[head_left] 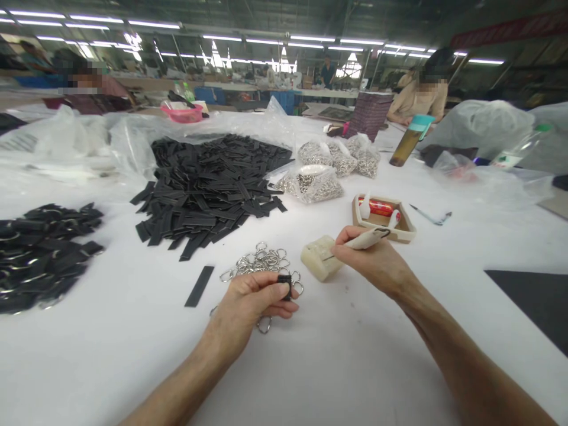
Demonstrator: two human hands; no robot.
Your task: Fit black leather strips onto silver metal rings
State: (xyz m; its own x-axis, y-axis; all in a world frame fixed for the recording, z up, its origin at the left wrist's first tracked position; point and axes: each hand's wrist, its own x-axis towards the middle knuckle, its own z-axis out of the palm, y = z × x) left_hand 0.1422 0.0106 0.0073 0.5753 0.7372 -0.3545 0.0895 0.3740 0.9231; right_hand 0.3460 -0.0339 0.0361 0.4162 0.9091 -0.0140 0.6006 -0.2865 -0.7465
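My left hand [260, 299] pinches a small folded black strip [284, 286] between thumb and fingers. Just behind that hand lies a loose pile of silver metal rings [261, 260], and one more ring [264, 325] shows below the fingers. My right hand [373, 260] is closed around a flat, pale-handled tool [366, 238] with a dark loop at its rear end. The tool's working end is over a cream-coloured block-like container [320, 258]; whether it touches is hard to see. A single flat black strip [199, 286] lies left of the rings.
A large heap of black strips [213, 183] spreads behind my hands. At far left is a pile of strips with rings [39, 260]. Bags of rings [310, 183], a small tray [406, 234], a pen [428, 214] and a tilted bottle [410, 142] stand beyond. Co-workers sit farther back.
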